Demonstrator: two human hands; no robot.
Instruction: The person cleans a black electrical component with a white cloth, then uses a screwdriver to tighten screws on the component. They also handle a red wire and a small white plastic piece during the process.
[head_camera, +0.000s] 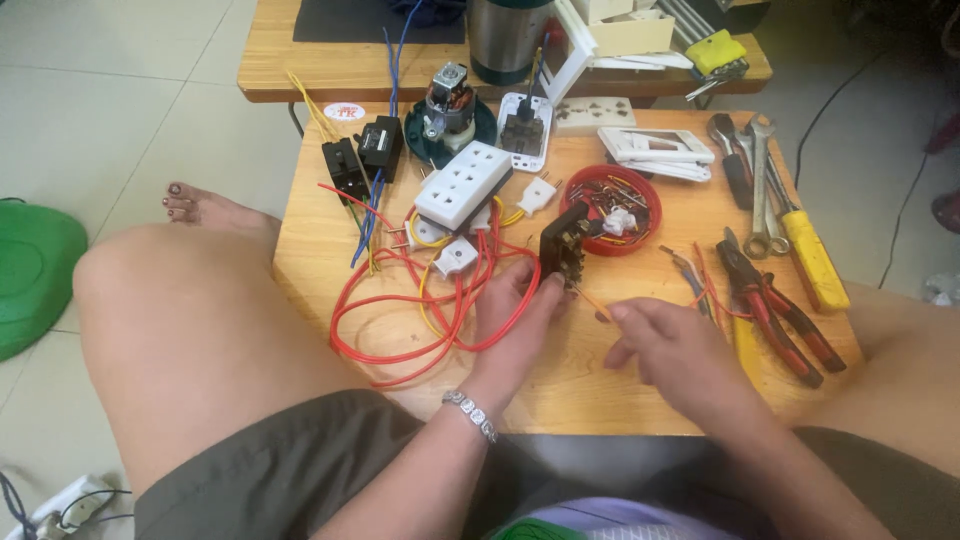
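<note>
- The black socket module stands on edge at the centre of the frame, on the wooden desk, just left of the red dish of small parts.
- The left hand is closed about the module's lower edge, thumb and fingers pinching it upright. Judgement: keep this pinch low and firm, so the terminal side stays turned toward the right of the frame.
- The right hand, lower right of centre, is partly curled, with thumb and forefinger pinched on the near end of a thin orange wire. The wire's far end lies at the module's base; whether it is seated in a terminal cannot be told.
- Judgement: feed the wire straight along its own axis; a side load would likely bend the bare tip.
- Red wire loops lie touching the left wrist area, left of centre. Judgement: keep them off the module so they do not drag it.
- The red-handled pliers lie at the right of the frame, near the right hand, within reach for gripping a short end.
</note>
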